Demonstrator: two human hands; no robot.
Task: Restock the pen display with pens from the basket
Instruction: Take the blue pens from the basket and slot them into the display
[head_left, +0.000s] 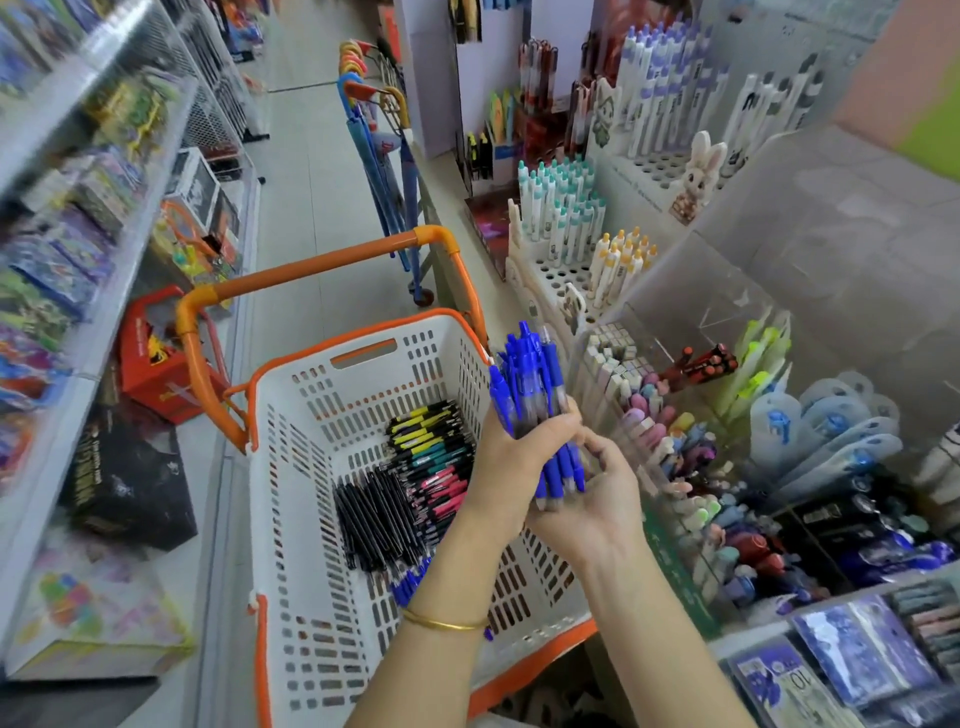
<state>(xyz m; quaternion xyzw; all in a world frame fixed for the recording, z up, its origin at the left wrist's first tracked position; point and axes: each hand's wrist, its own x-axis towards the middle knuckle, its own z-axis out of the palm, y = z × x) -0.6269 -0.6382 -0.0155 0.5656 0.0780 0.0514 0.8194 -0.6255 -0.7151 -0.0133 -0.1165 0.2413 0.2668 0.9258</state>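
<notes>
One thick bundle of blue plastic click pens with clear barrels (524, 374) stands almost upright over the right rim of a white slotted plastic basket (291, 467), clip ends up. The left hand (511, 452), a thin gold bangle (441, 622) on its wrist, wraps curled fingers round the middle of the bundle. The right hand (597, 504) cups beneath, palm up and fingers bent round the rubber-gripped tips.

On the basket floor lie a flat sheaf of slim black pens (374, 514), a row of black pens with yellow, teal and pink bands (436, 452) just beside it, and a few loose blue pens (410, 582) partly hidden by the left forearm. The basket has an orange rim and a tubular orange handle (322, 265) raised behind it.

Just to the right stands a clear acrylic pen display (670, 317), its compartments packed with pastel, novelty-topped pens. Beyond it, white perforated stands (550, 270) hold upright white pens with teal caps (561, 202). Boxed goods on the left shelves are blurred.
</notes>
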